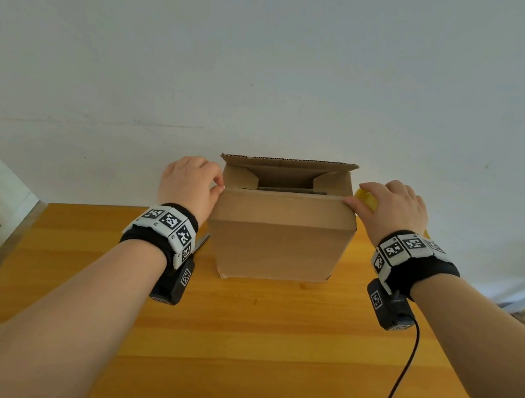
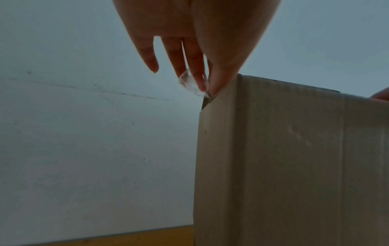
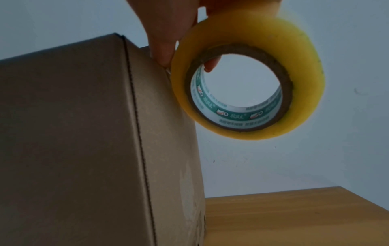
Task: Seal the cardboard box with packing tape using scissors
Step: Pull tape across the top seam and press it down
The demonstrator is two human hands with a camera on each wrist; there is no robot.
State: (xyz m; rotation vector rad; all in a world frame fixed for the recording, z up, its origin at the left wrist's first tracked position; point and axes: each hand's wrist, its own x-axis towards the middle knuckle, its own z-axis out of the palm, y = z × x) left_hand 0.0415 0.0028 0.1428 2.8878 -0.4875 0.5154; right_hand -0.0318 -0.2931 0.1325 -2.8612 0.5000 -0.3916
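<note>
Setting: a person stands at a wooden table (image 1: 251, 347) that meets a plain pale wall (image 1: 274, 50); both forearms reach forward, each wearing a black band with printed square markers
Box: a brown cardboard box (image 1: 278, 234) stands upright near the table's far edge, between the two hands; its far flap stands up and the top is not yet closed or taped over
Left hand: the left hand (image 1: 189, 184) is at the box's top left corner, thumb and fingers pressed together on a crumpled loose end of clear tape (image 2: 190, 84); the other fingers hang relaxed
Right hand: the right hand (image 1: 393, 209) is at the top right corner, fingers curled round a yellowish roll of packing tape (image 3: 248, 79), one fingertip hooked inside the core, thumb against the box wall
Tape path: a strip probably runs across the top near edge between the hands, though it is too clear to trace
Scissors: a grey sliver shows on the table behind the left wrist; whether it is the scissors cannot be told
Handling: the box looks light and fairly stiff, its flaps likely to spring up, so it is best steadied at the top corners; the tape is thin, sticky and quick to fold on itself, best held taut by its end and by the roll's rigid core
</note>
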